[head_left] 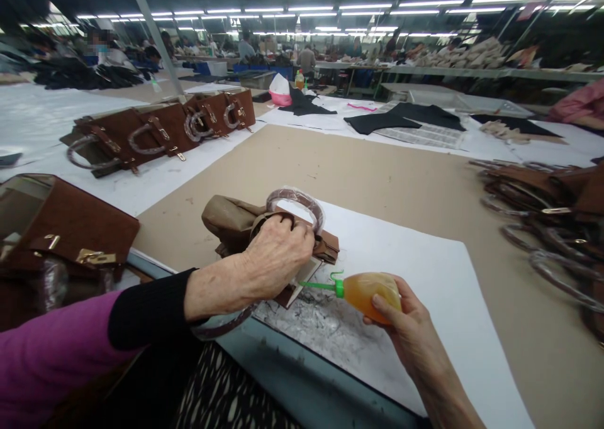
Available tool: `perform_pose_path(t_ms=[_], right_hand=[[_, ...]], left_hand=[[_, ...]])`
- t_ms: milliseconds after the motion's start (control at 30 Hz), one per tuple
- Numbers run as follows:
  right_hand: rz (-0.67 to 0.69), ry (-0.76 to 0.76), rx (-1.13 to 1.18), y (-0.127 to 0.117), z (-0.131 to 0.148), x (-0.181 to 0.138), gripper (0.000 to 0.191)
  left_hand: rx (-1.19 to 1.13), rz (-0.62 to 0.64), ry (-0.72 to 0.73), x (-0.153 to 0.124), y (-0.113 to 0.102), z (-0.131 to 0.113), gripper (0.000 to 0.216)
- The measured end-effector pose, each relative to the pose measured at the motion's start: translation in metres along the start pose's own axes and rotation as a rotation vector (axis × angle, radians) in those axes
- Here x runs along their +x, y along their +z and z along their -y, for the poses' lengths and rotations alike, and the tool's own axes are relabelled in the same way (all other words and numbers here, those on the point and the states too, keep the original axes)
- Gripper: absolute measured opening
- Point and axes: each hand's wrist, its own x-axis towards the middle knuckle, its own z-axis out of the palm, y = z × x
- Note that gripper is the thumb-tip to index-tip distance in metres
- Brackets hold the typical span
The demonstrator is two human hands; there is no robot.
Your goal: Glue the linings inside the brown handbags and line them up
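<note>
My right hand [401, 312] is closed around a squeeze bottle [370, 290] of amber glue with a green cap. Its thin green nozzle points left, with the tip at the edge of a brown handbag part beneath my left hand. My left hand [274, 253] is closed on the handbag [236, 221], its fingertips hidden behind the brown and olive material. A plastic-wrapped handle [302, 202] arches up just behind my knuckles. A second wrapped handle [226, 325] hangs below my left wrist, near the table edge.
A white sheet [415, 259] lies under the bag on tan board [349, 158]. Brown handbags [165, 130] stand in a row at back left; another handbag [70, 228] is close on my left. Several bags with wrapped handles [557, 228] are piled right. Black fabric pieces [406, 117] lie behind.
</note>
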Motion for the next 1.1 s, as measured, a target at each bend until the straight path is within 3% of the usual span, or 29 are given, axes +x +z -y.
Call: perform_pose_path(t_ms=[467,800,1100], right_hand=[[0.069,0.012,0.02,0.01,-0.001,-0.021,0.041],[-0.118,0.12,0.104,0.014,-0.001,-0.028,0.048],[-0.084,0.155,0.171,0.016,-0.008,-0.033,0.046]], left_hand=[[0.006,0.001,0.009,0.0,0.001,0.0,0.024],[0.048,-0.021,0.009,0.0,0.003,0.0,0.023],[0.011,-0.023,0.006,0.0,0.004,-0.002,0.024]])
